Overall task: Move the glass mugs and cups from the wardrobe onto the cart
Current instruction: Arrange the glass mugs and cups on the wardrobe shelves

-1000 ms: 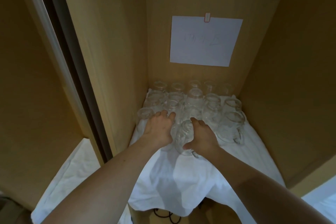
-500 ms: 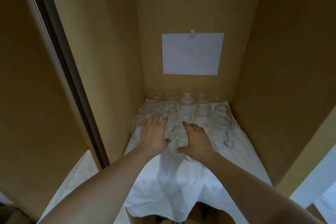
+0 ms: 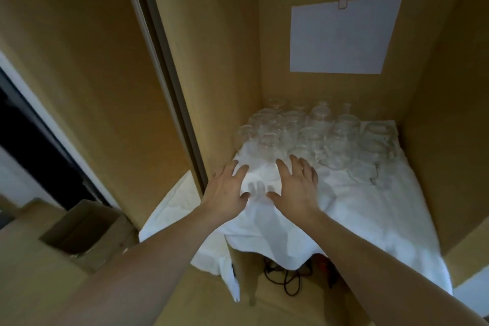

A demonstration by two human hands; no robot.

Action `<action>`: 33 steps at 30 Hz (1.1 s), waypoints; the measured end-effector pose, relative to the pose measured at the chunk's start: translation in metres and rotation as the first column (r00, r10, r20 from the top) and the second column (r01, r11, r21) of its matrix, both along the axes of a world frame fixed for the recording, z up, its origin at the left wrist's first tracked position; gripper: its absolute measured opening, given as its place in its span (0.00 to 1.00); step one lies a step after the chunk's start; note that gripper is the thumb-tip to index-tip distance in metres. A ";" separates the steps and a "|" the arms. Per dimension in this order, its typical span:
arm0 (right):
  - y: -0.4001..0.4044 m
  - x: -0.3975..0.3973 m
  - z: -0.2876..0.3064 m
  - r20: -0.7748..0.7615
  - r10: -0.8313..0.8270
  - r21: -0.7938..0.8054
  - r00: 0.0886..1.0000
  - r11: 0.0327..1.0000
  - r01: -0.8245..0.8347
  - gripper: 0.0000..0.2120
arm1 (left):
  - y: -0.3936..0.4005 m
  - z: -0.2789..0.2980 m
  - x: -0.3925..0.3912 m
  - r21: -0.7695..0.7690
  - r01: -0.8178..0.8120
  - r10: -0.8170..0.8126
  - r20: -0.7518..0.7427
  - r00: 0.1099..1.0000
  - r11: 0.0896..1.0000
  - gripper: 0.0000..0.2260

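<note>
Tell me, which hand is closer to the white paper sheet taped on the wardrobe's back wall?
Right. The right hand lies below the white paper sheet; the left hand lies farther leftward.

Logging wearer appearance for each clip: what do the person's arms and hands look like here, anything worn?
Both forearms are bare as far as the frame shows, with no sleeves in view. The left hand and right hand wear no gloves; no rings, watch or bracelet are visible on the fingers or wrists. No markings show, though the light is dim.
</note>
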State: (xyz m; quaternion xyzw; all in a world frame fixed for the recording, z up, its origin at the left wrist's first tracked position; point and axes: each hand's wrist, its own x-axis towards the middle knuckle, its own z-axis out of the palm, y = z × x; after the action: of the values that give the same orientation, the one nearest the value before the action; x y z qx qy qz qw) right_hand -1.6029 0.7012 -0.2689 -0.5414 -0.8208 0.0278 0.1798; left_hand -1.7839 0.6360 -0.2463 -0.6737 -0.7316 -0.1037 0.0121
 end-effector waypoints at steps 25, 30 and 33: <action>-0.122 -0.209 -0.004 0.046 -0.009 -0.119 0.999 0.993 0.014 0.37 | -0.101 0.005 -0.229 0.006 0.004 -0.005 0.129 0.992 1.000 0.31; -0.154 -0.263 -0.028 0.026 -0.012 -0.200 1.000 0.980 0.017 0.37 | -0.124 -0.019 -0.287 -0.039 -0.022 0.029 0.182 0.983 0.999 0.32; -0.170 -0.287 -0.044 0.051 0.004 -0.265 0.999 0.964 0.010 0.38 | -0.130 -0.037 -0.312 -0.088 -0.050 0.068 0.215 0.974 0.995 0.32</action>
State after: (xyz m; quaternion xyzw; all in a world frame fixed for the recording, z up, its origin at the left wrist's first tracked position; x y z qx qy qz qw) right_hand -1.8897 0.5313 -0.3134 -0.5624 -0.8132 0.1232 0.0849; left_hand -2.0961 0.5058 -0.2832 -0.6362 -0.7519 -0.1461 -0.0927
